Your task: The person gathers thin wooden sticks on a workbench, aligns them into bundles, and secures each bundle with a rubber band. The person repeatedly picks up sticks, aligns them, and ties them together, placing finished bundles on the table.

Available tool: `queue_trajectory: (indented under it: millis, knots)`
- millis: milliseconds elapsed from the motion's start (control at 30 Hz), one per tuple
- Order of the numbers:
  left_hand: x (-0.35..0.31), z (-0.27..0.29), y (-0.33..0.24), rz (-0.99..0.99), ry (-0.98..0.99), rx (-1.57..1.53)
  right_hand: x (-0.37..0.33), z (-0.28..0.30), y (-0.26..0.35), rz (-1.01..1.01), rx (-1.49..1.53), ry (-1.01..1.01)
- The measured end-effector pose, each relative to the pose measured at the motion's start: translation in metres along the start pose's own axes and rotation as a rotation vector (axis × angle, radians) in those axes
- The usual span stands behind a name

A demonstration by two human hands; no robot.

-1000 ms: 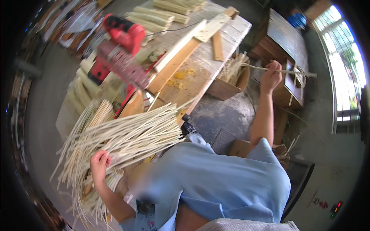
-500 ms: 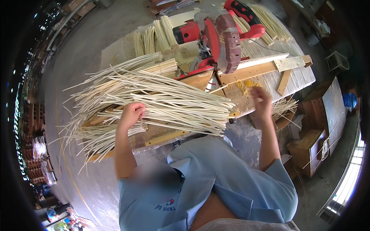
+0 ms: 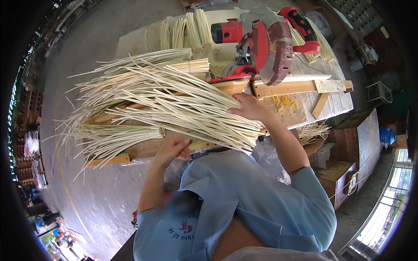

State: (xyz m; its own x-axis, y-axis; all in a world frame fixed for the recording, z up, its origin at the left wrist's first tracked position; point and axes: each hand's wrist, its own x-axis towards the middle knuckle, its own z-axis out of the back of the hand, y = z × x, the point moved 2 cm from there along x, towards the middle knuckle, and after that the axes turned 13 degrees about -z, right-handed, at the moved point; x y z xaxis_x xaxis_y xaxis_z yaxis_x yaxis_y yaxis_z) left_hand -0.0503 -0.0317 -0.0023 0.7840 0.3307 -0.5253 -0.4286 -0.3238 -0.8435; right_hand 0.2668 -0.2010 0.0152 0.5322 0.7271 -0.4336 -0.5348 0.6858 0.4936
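A large loose pile of pale, thin rattan-like sticks lies across the near side of the workbench, its right ends fanned slightly. My right hand reaches over the pile's upper right edge, thumb and fingers closed around some stick ends. Near the bench's front edge, my left hand hangs with curled fingers, apart from the pile; whether anything is inside them is hidden. Beside it lies a smaller tied bundle of sticks. Yellow rubber bands are scattered on the wood right of my right hand.
A red miter saw stands behind the pile, against a wooden fence. More upright-looking bundles lie at the back. Offcuts fill a box below the bench's right edge, near a wooden cabinet.
My right hand has moved left from beside the rubber bands onto the pile's edge. My left hand has come off the sticks, down and right toward the front edge.
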Motion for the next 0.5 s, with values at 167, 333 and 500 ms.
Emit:
queue_trajectory:
  millis: [167,333,500]
  knots:
    - [0.031,-0.033,0.014,-0.154,-0.11,-0.474,0.029,-0.011,0.009,-0.004,0.139,0.129]
    - [0.054,-0.06,0.021,-0.314,-0.166,-0.793,0.037,-0.008,0.033,-0.051,0.17,0.356]
    - [0.069,-0.074,0.024,-0.381,-0.188,-0.961,0.029,-0.017,0.041,0.034,0.075,0.338]
